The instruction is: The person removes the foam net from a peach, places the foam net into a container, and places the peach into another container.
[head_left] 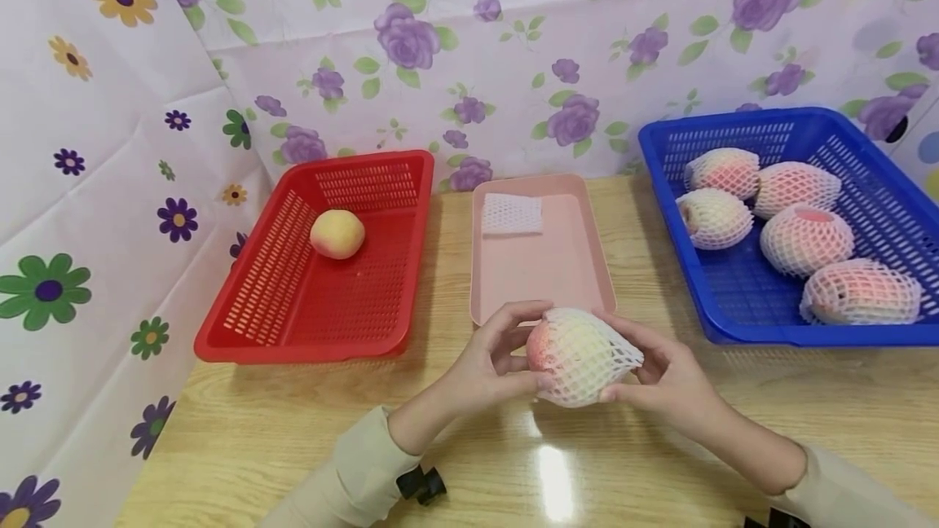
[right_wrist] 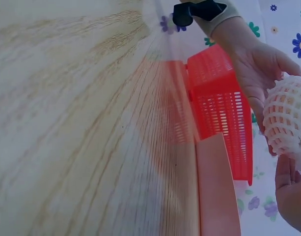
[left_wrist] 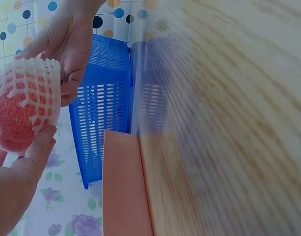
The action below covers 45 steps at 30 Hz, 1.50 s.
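Between both hands, just above the wooden table, is a peach (head_left: 583, 357) in a white foam net, its bare pink end toward the left. My left hand (head_left: 493, 361) grips that pink end, thumb in front and fingers behind. On the other side my right hand (head_left: 663, 369) holds the netted end, where the net gathers loosely. The left wrist view shows the red skin of the same peach (left_wrist: 15, 118) partly covered by net. Beyond the hands, a pink tray (head_left: 543, 275) carries an empty foam net (head_left: 512, 214).
A red basket (head_left: 399, 332) stands at the left with one bare peach (head_left: 337, 235) inside. At the right, a blue basket (head_left: 707, 300) holds several netted peaches (head_left: 807, 239). Behind them hangs flowered cloth (head_left: 499, 63), and the wooden table (head_left: 469, 463) extends in front.
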Motion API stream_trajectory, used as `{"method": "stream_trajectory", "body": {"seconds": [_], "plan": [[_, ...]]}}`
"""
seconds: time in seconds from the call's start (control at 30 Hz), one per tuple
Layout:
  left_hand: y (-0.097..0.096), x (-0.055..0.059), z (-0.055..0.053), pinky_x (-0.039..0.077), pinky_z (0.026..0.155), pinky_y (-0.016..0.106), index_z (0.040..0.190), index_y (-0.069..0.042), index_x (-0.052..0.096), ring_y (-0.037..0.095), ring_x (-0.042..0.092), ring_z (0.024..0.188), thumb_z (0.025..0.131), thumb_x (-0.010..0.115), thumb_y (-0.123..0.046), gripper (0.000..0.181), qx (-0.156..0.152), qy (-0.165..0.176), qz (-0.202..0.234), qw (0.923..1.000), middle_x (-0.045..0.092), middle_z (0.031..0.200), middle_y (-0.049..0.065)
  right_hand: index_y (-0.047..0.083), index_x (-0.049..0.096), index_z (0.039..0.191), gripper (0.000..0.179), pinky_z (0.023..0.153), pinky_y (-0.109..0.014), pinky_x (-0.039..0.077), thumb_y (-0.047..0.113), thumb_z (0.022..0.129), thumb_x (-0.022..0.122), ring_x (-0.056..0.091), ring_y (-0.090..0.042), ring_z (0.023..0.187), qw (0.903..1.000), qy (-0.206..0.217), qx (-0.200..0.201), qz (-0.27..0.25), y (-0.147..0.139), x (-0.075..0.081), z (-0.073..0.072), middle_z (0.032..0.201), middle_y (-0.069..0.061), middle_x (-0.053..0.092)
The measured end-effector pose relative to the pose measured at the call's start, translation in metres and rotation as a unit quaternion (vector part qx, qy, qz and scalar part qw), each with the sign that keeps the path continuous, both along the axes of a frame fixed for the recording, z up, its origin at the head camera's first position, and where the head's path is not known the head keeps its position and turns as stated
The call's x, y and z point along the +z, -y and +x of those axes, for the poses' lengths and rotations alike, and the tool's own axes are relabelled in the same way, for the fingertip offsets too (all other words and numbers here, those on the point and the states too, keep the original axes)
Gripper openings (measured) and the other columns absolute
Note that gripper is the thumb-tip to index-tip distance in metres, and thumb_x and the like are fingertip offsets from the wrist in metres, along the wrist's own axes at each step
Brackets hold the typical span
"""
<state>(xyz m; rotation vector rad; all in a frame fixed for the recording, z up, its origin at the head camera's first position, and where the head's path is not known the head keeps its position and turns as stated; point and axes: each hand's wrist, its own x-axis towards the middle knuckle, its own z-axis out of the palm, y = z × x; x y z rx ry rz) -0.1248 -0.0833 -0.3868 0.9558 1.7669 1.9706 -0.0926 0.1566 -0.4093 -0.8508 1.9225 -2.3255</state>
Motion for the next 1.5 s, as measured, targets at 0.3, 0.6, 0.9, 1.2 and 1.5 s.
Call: {"method": "stream_trajectory", "body": {"seconds": [0.3,0.6,0.9,1.2,1.5], "plan": [[0.002,0.0,-0.001,0.051,0.095,0.031,0.134,0.008,0.041,0.011,0.051,0.115,0.073,0.069,0.016,0.067,0.031,-0.043,-0.028,0.9982,0.045,0.136,0.027,0.006,0.055,0.132,0.065,0.089,-0.017,0.052,-0.017,0.073,0.07,0.057,-0.006,0.114,0.9988,0.032,-0.024,-0.029,0.003,0.002,0.005,0.13,0.006,0.059],[-0.002,0.0,0.003,0.045,0.103,0.028,0.137,0.006,0.04,0.008,0.049,0.119,0.069,0.07,0.019,0.076,0.046,-0.012,-0.033,0.9983,0.044,0.14,0.024,0.004,0.067,0.116,0.053,0.076,-0.015,0.056,-0.019,0.069,0.071,0.063,-0.005,0.096,0.9922,0.044,-0.111,-0.037,0.007,0.0,0.009,0.113,0.006,0.068],[-0.004,0.0,0.007,0.047,0.102,0.031,0.135,0.004,0.045,0.009,0.052,0.117,0.065,0.073,0.02,0.077,0.074,0.011,-0.028,0.9968,0.05,0.133,0.024,0.004,0.072,0.104,0.043,0.071,-0.014,0.056,-0.021,0.07,0.069,0.065,-0.005,0.089,0.9871,0.033,-0.144,-0.061,0.009,-0.001,0.008,0.101,0.004,0.071],[-0.004,0.003,0.008,0.055,0.091,0.034,0.133,0.005,0.045,0.013,0.055,0.111,0.064,0.073,0.021,0.076,0.068,0.041,0.0,0.9968,0.047,0.134,0.024,-0.001,0.065,0.116,0.046,0.081,-0.016,0.055,-0.021,0.075,0.064,0.063,-0.008,0.102,0.9937,-0.018,-0.076,-0.079,0.006,0.0,0.009,0.115,0.0,0.067],[-0.001,0.002,0.01,0.056,0.089,0.037,0.136,0.005,0.042,0.015,0.054,0.115,0.068,0.086,-0.014,0.083,0.053,0.067,0.041,0.9955,0.045,0.137,0.024,-0.003,0.07,0.104,0.033,0.082,-0.016,0.054,-0.018,0.075,0.065,0.064,-0.01,0.105,0.9855,-0.026,-0.124,-0.113,0.01,0.005,0.011,0.107,-0.003,0.071]]}}
